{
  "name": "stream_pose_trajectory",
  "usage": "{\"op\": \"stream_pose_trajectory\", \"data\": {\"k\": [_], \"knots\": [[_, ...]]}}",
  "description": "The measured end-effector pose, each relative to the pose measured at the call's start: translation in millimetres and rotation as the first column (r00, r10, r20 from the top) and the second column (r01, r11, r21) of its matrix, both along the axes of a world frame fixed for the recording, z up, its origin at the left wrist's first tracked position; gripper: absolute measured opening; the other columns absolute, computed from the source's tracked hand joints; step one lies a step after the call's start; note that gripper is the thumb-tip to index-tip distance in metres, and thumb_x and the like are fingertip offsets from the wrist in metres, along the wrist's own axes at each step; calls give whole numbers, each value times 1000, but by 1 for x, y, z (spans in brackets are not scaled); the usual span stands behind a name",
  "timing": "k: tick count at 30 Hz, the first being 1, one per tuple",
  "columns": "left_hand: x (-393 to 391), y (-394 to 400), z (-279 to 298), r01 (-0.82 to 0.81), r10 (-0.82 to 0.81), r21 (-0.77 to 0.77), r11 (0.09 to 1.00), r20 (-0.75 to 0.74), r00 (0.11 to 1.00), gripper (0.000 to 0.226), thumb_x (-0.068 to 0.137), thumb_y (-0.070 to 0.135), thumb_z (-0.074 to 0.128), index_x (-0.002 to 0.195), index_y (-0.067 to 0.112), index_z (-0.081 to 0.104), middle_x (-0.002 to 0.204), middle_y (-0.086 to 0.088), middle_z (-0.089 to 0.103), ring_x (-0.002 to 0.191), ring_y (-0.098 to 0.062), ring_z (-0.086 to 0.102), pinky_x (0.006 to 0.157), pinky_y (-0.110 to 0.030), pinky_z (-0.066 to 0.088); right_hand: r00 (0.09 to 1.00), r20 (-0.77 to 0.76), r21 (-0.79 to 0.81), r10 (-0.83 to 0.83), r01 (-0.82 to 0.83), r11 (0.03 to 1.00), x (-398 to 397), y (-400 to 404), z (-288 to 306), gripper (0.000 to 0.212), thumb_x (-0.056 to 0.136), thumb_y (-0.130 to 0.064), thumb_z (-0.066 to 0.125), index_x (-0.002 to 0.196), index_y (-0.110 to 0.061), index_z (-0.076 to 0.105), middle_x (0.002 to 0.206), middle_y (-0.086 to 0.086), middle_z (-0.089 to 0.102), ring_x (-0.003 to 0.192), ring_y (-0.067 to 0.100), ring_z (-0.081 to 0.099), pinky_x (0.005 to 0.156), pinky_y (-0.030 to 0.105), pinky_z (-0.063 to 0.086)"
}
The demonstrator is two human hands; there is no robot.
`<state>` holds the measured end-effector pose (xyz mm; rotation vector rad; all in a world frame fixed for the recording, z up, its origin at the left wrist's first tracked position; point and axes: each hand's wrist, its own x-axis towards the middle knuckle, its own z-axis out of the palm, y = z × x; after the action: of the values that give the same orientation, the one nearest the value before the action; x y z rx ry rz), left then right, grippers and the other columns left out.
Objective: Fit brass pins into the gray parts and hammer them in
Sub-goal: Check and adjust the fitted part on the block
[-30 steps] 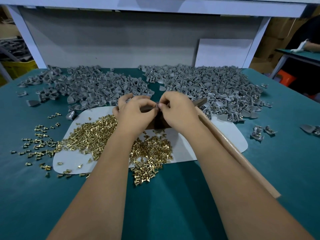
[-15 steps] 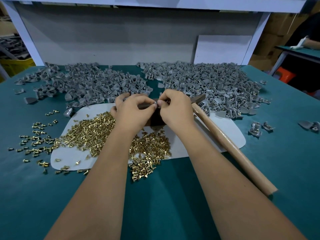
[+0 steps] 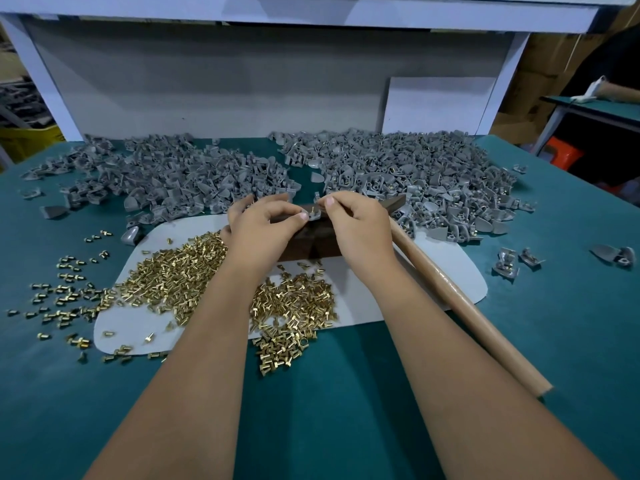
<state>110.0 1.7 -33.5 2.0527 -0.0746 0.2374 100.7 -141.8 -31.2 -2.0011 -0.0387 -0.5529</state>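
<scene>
Head view shows a single gray part (image 3: 313, 215) held on top of the dark block (image 3: 308, 242) at the middle of the bench, with a brass pin (image 3: 310, 210) standing upright in it; half a second ago the two sets of fingertips were closed together over that spot and the pin could not be seen, so it now appears seated, though how deep is hard to tell at this size. The left hand (image 3: 263, 226) pinches the part from its 9 o'clock side, thumb and forefinger curled on its edge; the right hand (image 3: 358, 221) pinches at the 3 o'clock side, fingers narrow around the pin's top. Fitting looks done for this piece, and hammering comes next. The hammer (image 3: 460, 299) lies at 4 o'clock from the block, untouched. Loose brass pins (image 3: 173, 271) spread at 7 o'clock on the white mat (image 3: 446, 271), gray parts piled (image 3: 398, 168) at 12 to 2 o'clock.
</scene>
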Motion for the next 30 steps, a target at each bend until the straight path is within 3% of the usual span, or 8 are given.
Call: {"op": "stream_pose_trajectory", "data": {"k": [5, 11, 18, 20, 22, 24, 27, 30], "knots": [[0, -1, 0, -8, 8, 15, 1000, 13, 1000, 16, 87, 42, 70, 72, 47, 65, 113, 33, 55, 139, -10, 20, 108, -40, 11, 1000, 14, -24, 7, -7, 1000, 1, 0, -1, 22, 94, -24, 51, 90, -19, 73, 84, -5, 70, 83, 12, 62, 80, 42, 51], [-2, -5, -1, -69, 63, 79, 994, 66, 996, 21, 87, 40, 69, 70, 46, 60, 99, 33, 53, 139, -12, 20, 93, -30, 8, 998, 58, -98, 5, 0, 995, 6, -1, -7, 20, 92, -23, 51, 88, -19, 71, 83, -9, 67, 82, 8, 59, 77, 37, 51], [-5, -10, -1, -111, 98, 116, 987, 114, 989, 12, 87, 35, 70, 78, 39, 63, 91, 39, 36, 136, -13, 23, 96, -32, 14, 996, -54, -136, 78, -84, 987, -10, -2, 3, 29, 93, -21, 53, 120, -25, 64, 119, -9, 63, 109, 10, 55, 94, 30, 45], [-5, -11, 0, -115, 102, 119, 986, 114, 988, 17, 86, 35, 72, 73, 39, 61, 89, 37, 35, 135, -14, 24, 97, -33, 16, 998, -63, -220, -18, 3, 975, -22, -15, 11, 27, 92, -23, 51, 114, -28, 66, 113, -7, 65, 102, 12, 58, 86, 31, 47], [-5, -11, 0, -119, 106, 116, 986, 115, 988, 22, 85, 34, 73, 69, 41, 59, 89, 38, 32, 134, -14, 25, 98, -34, 17, 959, -12, -429, -285, 252, 867, -34, -33, 17, 23, 90, -24, 47, 99, -22, 69, 96, 1, 66, 89, 22, 60, 69, 30, 46], [-5, -11, 0, -119, 104, 123, 985, 122, 987, 24, 85, 34, 73, 68, 42, 58, 89, 38, 32, 134, -15, 26, 100, -36, 17, 876, -22, -594, -483, 377, 711, -47, -50, 18, 25, 92, -29, 46, 90, -13, 65, 92, 10, 62, 89, 33, 58, 63, 31, 40], [-5, -11, -1, -118, 104, 117, 986, 121, 987, 24, 85, 34, 72, 68, 42, 58, 90, 36, 37, 136, -15, 25, 105, -38, 17, 800, -187, -755, -570, 255, 605, -59, -57, 10, 28, 94, -31, 47, 104, -9, 62, 110, 14, 57, 102, 34, 54, 70, 35, 39], [-6, -11, -1, -110, 97, 124, 986, 109, 989, 23, 86, 35, 71, 69, 43, 58, 100, 26, 50, 136, -14, 25, 104, -37, 16, 795, -214, -809, -567, 182, 559, -58, -55, 5, 27, 91, -20, 50, 114, -9, 59, 118, 14, 53, 108, 30, 51, 70, 32, 35]]}}
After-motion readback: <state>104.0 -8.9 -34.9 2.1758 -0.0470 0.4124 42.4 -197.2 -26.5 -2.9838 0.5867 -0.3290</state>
